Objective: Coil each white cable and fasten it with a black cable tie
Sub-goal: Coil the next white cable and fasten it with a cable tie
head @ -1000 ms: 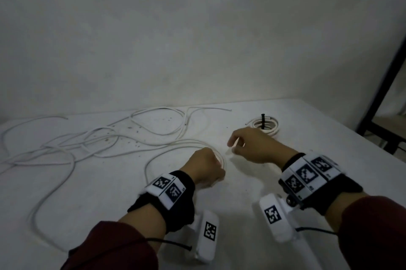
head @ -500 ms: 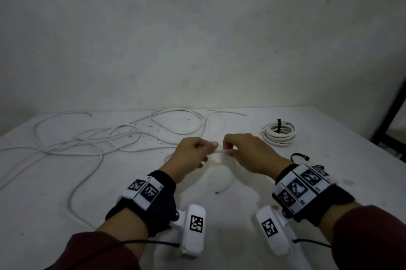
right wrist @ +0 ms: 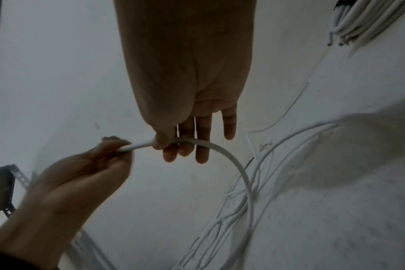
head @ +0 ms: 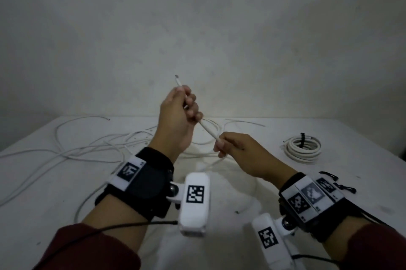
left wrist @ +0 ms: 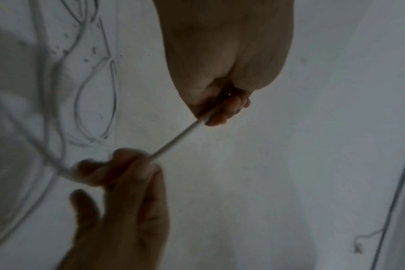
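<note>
A white cable (head: 208,131) runs taut between my two hands above the table (head: 252,221). My left hand (head: 186,102) is raised and grips it in a fist, with the cable's end (head: 177,79) sticking up past the fingers. Lower and to the right, my right hand (head: 219,146) pinches the same cable. In the right wrist view the cable (right wrist: 231,160) arcs down from the right hand (right wrist: 164,144) to the tangle on the table. The left wrist view shows the left hand (left wrist: 220,111) gripping the cable (left wrist: 178,138).
A coiled white cable (head: 304,149) bound with a black tie (head: 302,139) lies at the right back. Loose black ties (head: 329,175) lie beside my right wrist. Several loose white cables (head: 92,144) sprawl over the table's left and middle. A wall stands behind the table.
Both hands have lifted off the table with the cable. The left hand rose highest, carrying the cable's end up, and the stretch between the hands has drawn straight.
</note>
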